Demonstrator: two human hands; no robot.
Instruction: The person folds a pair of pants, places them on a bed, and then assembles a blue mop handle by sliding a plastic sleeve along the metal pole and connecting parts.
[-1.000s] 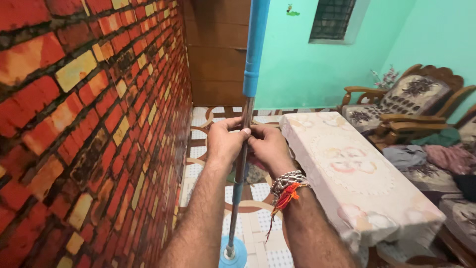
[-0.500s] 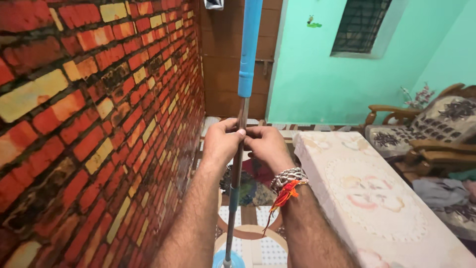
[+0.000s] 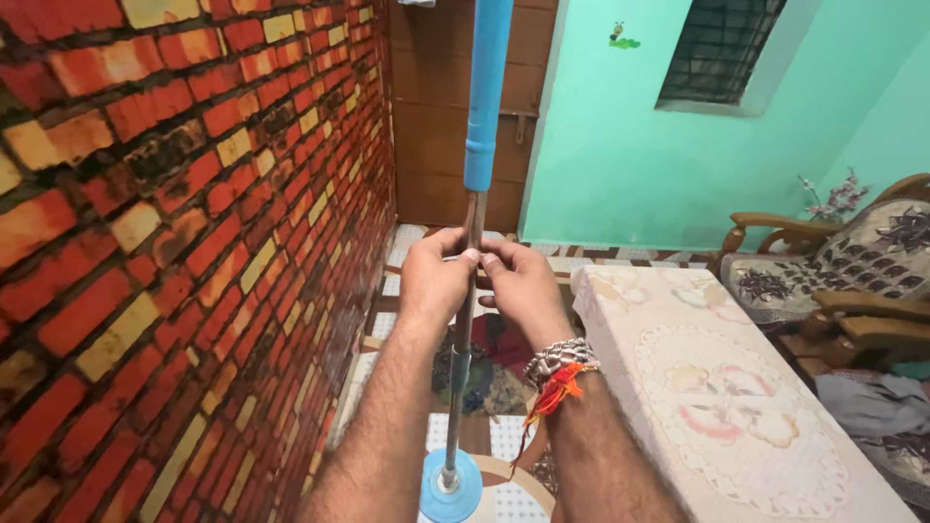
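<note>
Head view, only cam: both hands closed on a mop pole (image 3: 469,291), held near-vertical in front of the person. Left hand (image 3: 436,279) wrapped the bare metal section from the left, thumb tip pressed on the shaft; right hand (image 3: 521,281) met it from the right at the same height, fingers curled round the shaft and touching the left thumb. Two hands at one height on the thin section likely gave counter-grip for twisting or steadying it; direction of any twist could not be told. Blue sleeve (image 3: 483,97) sat just above the hands and ran out of frame at the top. Below, a short blue collar (image 3: 458,370) ringed the shaft, and the pole ended in a round blue disc (image 3: 450,487) low over the floor (image 3: 402,291); whether the disc touched the floor could not be told. Right wrist carried a metal bracelet (image 3: 557,356) and orange thread (image 3: 554,389), clear of the pole. Brick-pattern wall (image 3: 174,242) close on the left, covered table (image 3: 717,387) near on the right, so the pole stood in the narrow gap betw. them, prob. kept upright for clearance. Wooden door (image 3: 436,126) ahead, green wall (image 3: 620,145) and barred window (image 3: 722,48) beyond, wooden chairs (image 3: 833,261) far right.
</note>
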